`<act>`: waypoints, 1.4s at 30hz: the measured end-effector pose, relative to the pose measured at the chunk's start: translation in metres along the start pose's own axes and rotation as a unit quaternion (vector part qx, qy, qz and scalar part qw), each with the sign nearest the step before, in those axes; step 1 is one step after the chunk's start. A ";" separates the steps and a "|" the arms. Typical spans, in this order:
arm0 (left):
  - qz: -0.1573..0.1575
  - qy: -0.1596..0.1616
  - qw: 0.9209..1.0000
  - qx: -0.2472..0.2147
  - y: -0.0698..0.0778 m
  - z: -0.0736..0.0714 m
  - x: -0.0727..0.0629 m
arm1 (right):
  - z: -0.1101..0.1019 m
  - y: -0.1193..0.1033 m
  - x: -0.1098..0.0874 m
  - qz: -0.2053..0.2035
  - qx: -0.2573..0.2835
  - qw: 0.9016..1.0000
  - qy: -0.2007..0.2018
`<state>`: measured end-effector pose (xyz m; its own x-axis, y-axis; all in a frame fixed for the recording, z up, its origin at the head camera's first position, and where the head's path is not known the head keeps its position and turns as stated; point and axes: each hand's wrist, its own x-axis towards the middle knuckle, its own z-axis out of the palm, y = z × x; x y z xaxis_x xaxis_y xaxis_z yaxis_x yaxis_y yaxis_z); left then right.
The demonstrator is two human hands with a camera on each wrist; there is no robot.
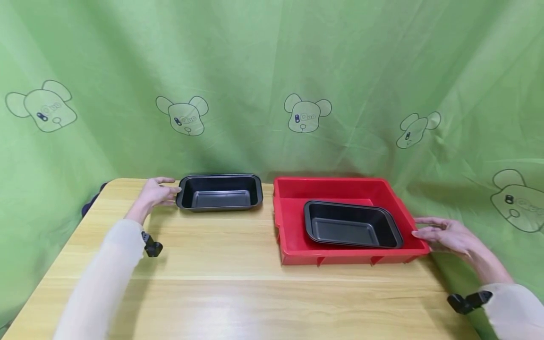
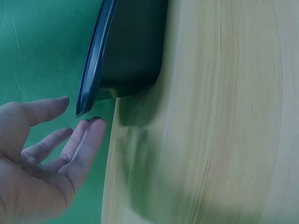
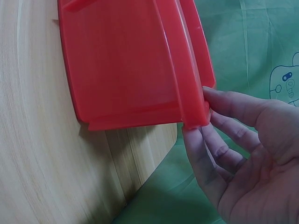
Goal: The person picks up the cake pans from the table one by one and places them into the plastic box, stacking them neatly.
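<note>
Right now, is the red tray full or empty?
Partly full: one pan sits in the tray, leaving bare red beside it.

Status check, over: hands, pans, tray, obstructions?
Left hand beside left pan, not gripping. Right hand pinching tray rim. Right pan inside tray. Nothing seen blocking either hand.

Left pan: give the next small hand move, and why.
Probably close the left hand on the left pan: thumb and fingers are spread at its rim, not yet pinching it, and a similar pan lies in the red tray.
</note>
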<state>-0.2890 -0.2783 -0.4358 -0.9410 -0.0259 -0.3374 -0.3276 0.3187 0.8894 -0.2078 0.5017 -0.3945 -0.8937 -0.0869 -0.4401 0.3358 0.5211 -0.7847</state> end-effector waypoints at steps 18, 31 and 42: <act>-0.004 0.026 1.000 -0.010 -0.006 0.021 0.013 | 0.001 -0.001 -0.001 0.004 0.011 1.000 -0.002; -0.013 0.030 0.999 -0.015 -0.005 0.024 0.017 | 0.001 -0.001 -0.002 0.002 0.027 1.000 -0.005; -0.008 0.032 0.999 -0.014 -0.005 0.023 0.017 | 0.001 -0.001 -0.002 0.006 0.021 1.000 -0.007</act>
<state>-0.3009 -0.2584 -0.4533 -0.9390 -0.0921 -0.3315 -0.3437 0.2912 0.8928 -0.2063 0.5006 -0.3929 -0.8855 -0.0941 -0.4550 0.3582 0.4855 -0.7975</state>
